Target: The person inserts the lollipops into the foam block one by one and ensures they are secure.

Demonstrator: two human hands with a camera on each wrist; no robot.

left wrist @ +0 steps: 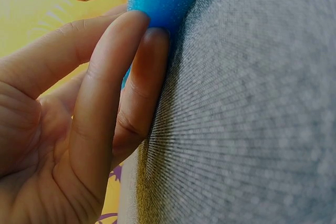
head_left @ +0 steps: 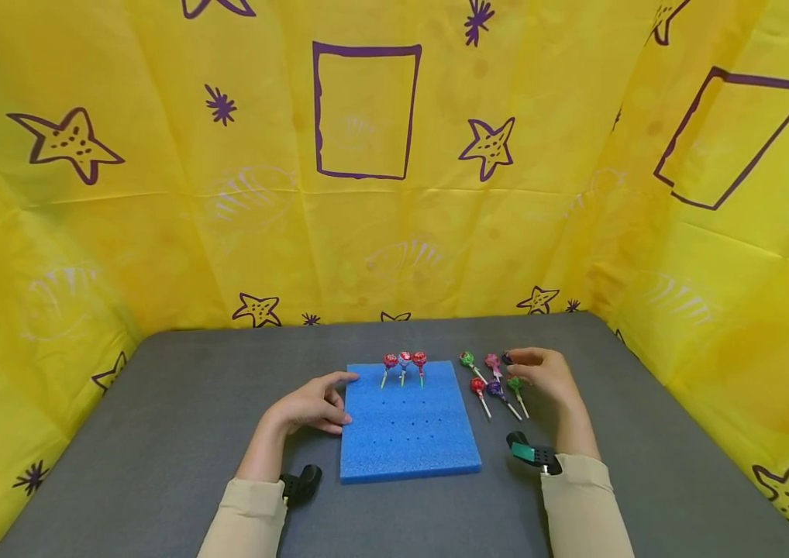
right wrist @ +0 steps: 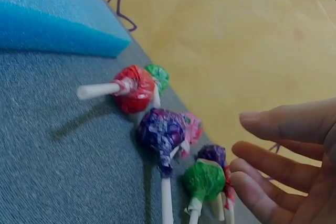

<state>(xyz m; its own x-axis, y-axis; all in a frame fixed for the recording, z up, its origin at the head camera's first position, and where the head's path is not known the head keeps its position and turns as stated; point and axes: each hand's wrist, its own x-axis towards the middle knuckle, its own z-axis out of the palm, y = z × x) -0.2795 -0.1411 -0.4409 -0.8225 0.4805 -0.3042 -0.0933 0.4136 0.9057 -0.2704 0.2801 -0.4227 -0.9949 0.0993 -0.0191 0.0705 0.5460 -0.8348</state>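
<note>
3 lollipops (head_left: 404,359) in foam board (head_left: 401,457), rear | loose lollipops (head_left: 495,390) right of board | table (head_left: 157,434) beneath

Yellow cloth (head_left: 171,256) hangs in folds at the back and along both sides of a dark grey table (head_left: 199,380), whose far corners are rounded. A horizontal crease runs across the back panel. On it, in purple line, are an upright four-sided frame (head_left: 366,51), a dotted starfish (head_left: 72,146) to the left and a smaller starfish (head_left: 489,147) to the right, with a spiky burst (head_left: 220,105) between the left one and the frame. The right panel carries a tilted frame (head_left: 767,80) (its outline fails to meet at the lower left corner). Fainter, whitish fish skeletons (head_left: 255,192) show across the cloth. Close up in the left wrist view, the tabletop has a fine woven texture.
</note>
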